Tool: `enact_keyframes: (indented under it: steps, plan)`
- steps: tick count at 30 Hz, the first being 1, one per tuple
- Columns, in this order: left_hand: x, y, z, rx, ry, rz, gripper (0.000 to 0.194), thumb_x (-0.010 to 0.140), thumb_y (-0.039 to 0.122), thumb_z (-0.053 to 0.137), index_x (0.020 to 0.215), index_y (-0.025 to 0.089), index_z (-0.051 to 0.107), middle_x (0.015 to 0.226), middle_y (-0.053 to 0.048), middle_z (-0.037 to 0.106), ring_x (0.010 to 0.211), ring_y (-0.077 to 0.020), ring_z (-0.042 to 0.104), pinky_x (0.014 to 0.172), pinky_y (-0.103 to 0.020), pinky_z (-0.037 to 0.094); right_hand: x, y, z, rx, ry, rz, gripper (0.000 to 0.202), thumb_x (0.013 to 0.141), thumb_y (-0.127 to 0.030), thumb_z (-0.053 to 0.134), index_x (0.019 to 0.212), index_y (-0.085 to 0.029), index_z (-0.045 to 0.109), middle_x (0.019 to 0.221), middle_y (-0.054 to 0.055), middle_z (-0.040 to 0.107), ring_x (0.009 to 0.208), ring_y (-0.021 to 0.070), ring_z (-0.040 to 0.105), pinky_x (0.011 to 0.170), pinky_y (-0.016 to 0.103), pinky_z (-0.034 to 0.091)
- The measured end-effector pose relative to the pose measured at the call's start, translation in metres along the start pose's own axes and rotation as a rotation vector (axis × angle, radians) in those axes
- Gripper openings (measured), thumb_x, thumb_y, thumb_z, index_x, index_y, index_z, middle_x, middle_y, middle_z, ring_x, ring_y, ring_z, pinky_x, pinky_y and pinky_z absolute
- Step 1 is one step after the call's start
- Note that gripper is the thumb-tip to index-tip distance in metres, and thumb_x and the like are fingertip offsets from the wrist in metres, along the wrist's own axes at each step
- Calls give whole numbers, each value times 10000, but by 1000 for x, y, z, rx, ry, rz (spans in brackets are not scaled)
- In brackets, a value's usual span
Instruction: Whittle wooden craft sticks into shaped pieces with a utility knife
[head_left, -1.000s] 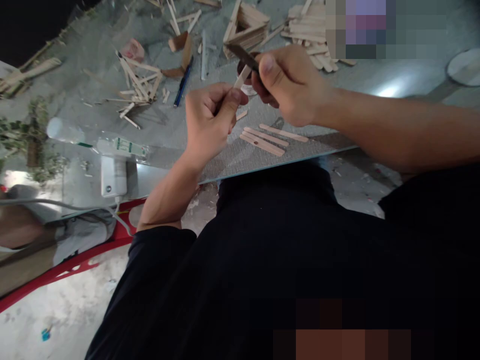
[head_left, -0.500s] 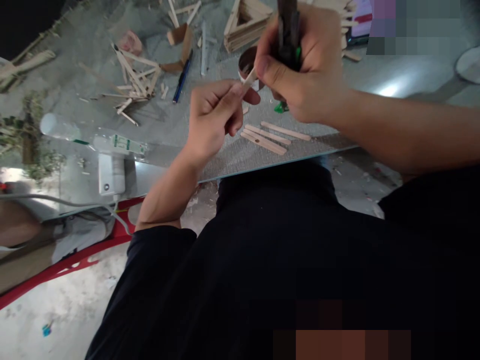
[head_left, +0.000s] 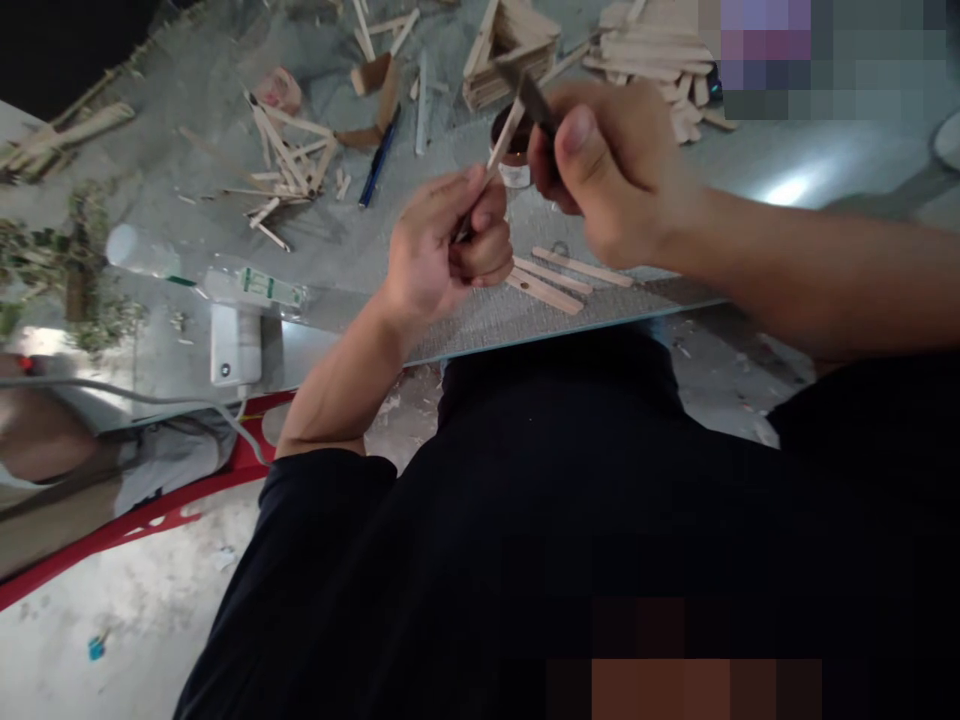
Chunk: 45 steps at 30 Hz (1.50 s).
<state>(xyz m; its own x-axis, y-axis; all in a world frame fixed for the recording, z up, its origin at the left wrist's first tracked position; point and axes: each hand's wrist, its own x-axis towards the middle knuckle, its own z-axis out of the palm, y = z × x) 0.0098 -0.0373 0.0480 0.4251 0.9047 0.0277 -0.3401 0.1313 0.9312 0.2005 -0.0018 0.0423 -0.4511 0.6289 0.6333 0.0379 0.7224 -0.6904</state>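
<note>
My left hand is closed on a wooden craft stick, which points up and to the right. My right hand is closed around a dark flat-bladed tool; its handle is hidden in the fist. The tool's blade lies right by the upper end of the stick; whether they touch I cannot tell. Below my hands, several loose craft sticks lie on the glass table. Just behind the held stick stands a small round brown container with a pale label.
A triangular stack of sticks and a stick pile are at the back. Further left lie a stick frame, a blue pen, a clear bottle and a white power bank with a cable. Another person's limb shows far left.
My right hand has turned, and the tool's blade now points up-left beside the stick. Its fingers have moved off the stick, which stays in my left hand and stands steeper.
</note>
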Motion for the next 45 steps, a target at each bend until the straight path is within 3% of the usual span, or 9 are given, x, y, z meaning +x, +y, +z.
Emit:
enact_keyframes:
  steps: [6, 15, 18, 22, 25, 29, 35, 40, 45]
  plan:
    - [-2, 1, 2, -58, -26, 20, 696, 1106, 775, 433, 652, 251, 370, 517, 119, 29, 426, -52, -74, 402, -229, 82, -4, -11, -2, -174, -162, 69, 641, 1171, -739, 284, 812, -239, 462, 724, 17, 460, 640, 196, 438, 653, 372, 274]
    - [1, -2, -4, -66, -9, -23, 706, 1072, 831, 433, 663, 256, 419, 490, 126, 54, 427, -57, -55, 404, -265, 83, -3, -6, -4, -239, -176, 67, 640, 1165, -752, 261, 793, -251, 407, 714, 17, 431, 621, 197, 408, 650, 367, 249]
    - [1, -3, -6, -63, -2, -32, 719, 1058, 860, 419, 665, 258, 403, 499, 126, 45, 433, -54, -62, 409, -263, 78, -2, -7, -5, -456, -210, 87, 711, 1142, -781, 146, 912, -226, 526, 687, 22, 437, 584, 216, 420, 630, 357, 256]
    - [2, -4, -9, -23, 26, -10, 732, 1035, 878, 449, 647, 257, 425, 506, 115, 69, 423, -53, -29, 411, -282, 86, -2, -8, -7, -713, -243, 93, 745, 1143, -634, 122, 1162, -143, 682, 721, 90, 560, 656, 315, 597, 629, 373, 299]
    - [1, -5, -8, 39, 111, 6, 715, 1043, 860, 474, 661, 255, 453, 526, 103, 102, 425, -62, 32, 435, -284, 146, -3, -9, -5, -770, -269, 102, 774, 1147, -583, 101, 1214, -104, 705, 734, 122, 608, 704, 361, 652, 638, 399, 329]
    - [0, -8, -1, 79, 152, 92, 705, 1057, 820, 521, 653, 245, 455, 524, 101, 116, 440, -59, 31, 464, -266, 108, -6, -7, -2, -804, -264, 91, 866, 1150, -605, 1, 1214, -98, 700, 781, 145, 664, 712, 368, 660, 643, 420, 344]
    - [4, -23, -4, 114, 177, 165, 700, 1062, 796, 547, 661, 233, 439, 530, 87, 180, 415, -55, 174, 474, -222, 150, -10, -1, 1, -788, -231, 159, 748, 1142, -687, 80, 1249, -226, 659, 968, 150, 758, 792, 327, 664, 691, 431, 393]
    - [8, -41, -10, 200, 232, 296, 719, 1056, 837, 490, 680, 231, 402, 536, 88, 219, 411, -46, 216, 489, -217, 169, -12, -6, 3, -798, -243, 199, 787, 1124, -722, 99, 1305, -199, 659, 1068, 184, 772, 845, 362, 673, 715, 445, 425]
    - [15, -59, -19, 309, 190, 493, 713, 1077, 831, 428, 686, 235, 432, 526, 83, 262, 402, -61, 314, 488, -217, 257, -13, -8, 4, -825, -305, 213, 784, 1116, -716, 107, 1340, -187, 641, 1151, 189, 768, 871, 365, 678, 710, 454, 443]
